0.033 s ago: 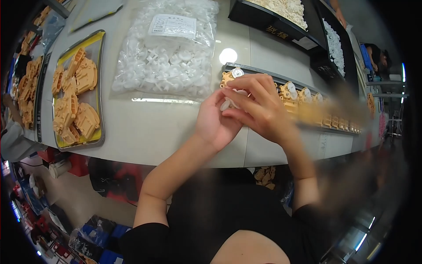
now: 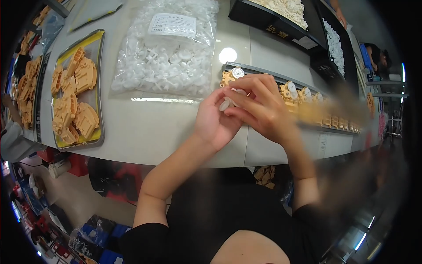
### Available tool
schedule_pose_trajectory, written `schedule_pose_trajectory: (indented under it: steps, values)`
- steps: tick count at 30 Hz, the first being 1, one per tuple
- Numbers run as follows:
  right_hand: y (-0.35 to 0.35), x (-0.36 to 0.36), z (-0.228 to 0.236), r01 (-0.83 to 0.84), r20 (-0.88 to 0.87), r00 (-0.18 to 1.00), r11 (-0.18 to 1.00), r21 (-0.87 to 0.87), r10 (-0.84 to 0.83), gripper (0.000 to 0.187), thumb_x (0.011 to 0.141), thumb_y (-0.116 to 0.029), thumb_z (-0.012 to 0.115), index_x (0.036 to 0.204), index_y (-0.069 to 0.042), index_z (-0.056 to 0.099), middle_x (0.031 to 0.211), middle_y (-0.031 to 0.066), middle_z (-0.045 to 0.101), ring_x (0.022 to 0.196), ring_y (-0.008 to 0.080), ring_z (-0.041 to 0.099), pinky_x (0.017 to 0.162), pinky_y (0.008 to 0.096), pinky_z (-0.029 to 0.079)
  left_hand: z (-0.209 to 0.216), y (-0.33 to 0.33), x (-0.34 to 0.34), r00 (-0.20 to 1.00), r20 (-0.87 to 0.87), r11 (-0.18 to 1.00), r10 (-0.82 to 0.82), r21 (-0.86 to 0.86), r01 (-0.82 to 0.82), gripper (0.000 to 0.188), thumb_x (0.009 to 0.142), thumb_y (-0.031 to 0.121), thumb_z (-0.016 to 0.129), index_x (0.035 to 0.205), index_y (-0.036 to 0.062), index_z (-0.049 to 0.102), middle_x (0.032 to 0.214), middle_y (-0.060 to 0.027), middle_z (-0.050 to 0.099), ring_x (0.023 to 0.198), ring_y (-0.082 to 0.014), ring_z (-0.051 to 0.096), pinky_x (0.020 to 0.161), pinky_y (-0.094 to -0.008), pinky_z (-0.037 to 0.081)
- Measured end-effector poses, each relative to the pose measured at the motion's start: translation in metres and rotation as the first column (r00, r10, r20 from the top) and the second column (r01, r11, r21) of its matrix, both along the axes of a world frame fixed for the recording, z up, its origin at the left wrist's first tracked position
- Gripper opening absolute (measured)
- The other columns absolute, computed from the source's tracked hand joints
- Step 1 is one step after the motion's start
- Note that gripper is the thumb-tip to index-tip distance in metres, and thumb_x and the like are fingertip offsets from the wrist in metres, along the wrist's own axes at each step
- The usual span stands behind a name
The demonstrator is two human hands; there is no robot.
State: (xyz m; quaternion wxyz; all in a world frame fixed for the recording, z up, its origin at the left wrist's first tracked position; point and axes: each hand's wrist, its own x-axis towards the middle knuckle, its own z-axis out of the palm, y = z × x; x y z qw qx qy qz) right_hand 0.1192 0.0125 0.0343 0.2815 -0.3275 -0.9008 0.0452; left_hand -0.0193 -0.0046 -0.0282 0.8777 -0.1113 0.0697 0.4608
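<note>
My left hand (image 2: 216, 121) is cupped, its fingers raised and closed around small white plastic parts. One round white part (image 2: 224, 105) shows between the two hands. Over it bends my right hand (image 2: 266, 110), with thumb and fingertips pinched on the same small parts; the fingers hide much of them. Just beyond my hands, a long grey rack (image 2: 255, 69) carries a row of orange-yellow plastic housings (image 2: 290, 90) with round white pieces on them. The nearest one, an orange housing (image 2: 227, 78) with a white dial-like disc, sits at the rack's left end.
A clear bag of white plastic parts (image 2: 165, 66) lies ahead on the pale table (image 2: 145, 132). To the left is a metal tray (image 2: 103, 88) of orange housings (image 2: 85, 77). Black bins (image 2: 268, 27) with white pieces stand far right. A person's arm (image 2: 339, 15) shows beyond them.
</note>
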Motion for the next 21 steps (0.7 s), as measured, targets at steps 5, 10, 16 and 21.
schedule_pose_trajectory:
  steps: [5, 10, 16, 21]
  values:
    - [-0.007, 0.001, 0.004, 0.116, -0.022, 0.993, 0.991, -0.074, -0.117, 0.026, 0.068, -0.007, 0.077, 0.093, -0.004, 0.071, 0.089, 0.0062, 0.062, 0.082, 0.0235, 0.058, 0.068, 0.0325, 0.048, -0.007, 0.002, -0.006, 0.995, -0.097, 1.000, -0.015, 0.009, 0.016, 0.033, 0.098, 0.022, 0.037, 0.115, 0.0001, 0.054, 0.114, -0.0119, 0.058, 0.108, -0.0223, 0.056, 0.093, -0.0373, 0.047]
    - [-0.013, -0.002, 0.004, 0.190, 0.012, 0.982, 0.975, -0.118, -0.190, 0.020, 0.070, -0.004, 0.076, 0.089, -0.004, 0.070, 0.084, 0.0053, 0.061, 0.076, 0.0219, 0.058, 0.063, 0.0327, 0.048, 0.002, 0.003, -0.010, 0.990, -0.142, 1.000, 0.011, -0.007, -0.012, 0.035, 0.098, 0.024, 0.037, 0.116, -0.0002, 0.056, 0.119, -0.0122, 0.057, 0.110, -0.0222, 0.055, 0.096, -0.0377, 0.045]
    - [-0.011, -0.008, 0.005, 0.174, 0.017, 0.984, 0.952, -0.250, -0.176, 0.019, 0.071, 0.000, 0.075, 0.088, -0.002, 0.068, 0.083, 0.0068, 0.061, 0.074, 0.0221, 0.061, 0.062, 0.0303, 0.049, -0.003, -0.008, -0.013, 0.982, -0.189, 1.000, -0.001, 0.011, 0.003, 0.038, 0.098, 0.024, 0.037, 0.120, -0.0008, 0.055, 0.118, -0.0112, 0.058, 0.109, -0.0220, 0.055, 0.097, -0.0375, 0.044]
    - [-0.003, -0.005, 0.008, 0.142, -0.282, 0.934, 0.950, -0.276, -0.221, 0.017, 0.074, 0.005, 0.072, 0.090, 0.000, 0.067, 0.087, 0.0079, 0.064, 0.075, 0.0174, 0.064, 0.065, 0.0260, 0.052, 0.010, -0.012, -0.022, 0.995, -0.097, 0.999, 0.006, -0.053, -0.011, 0.039, 0.098, 0.023, 0.038, 0.121, -0.0046, 0.053, 0.122, -0.0162, 0.057, 0.116, -0.0257, 0.053, 0.103, -0.0399, 0.042]
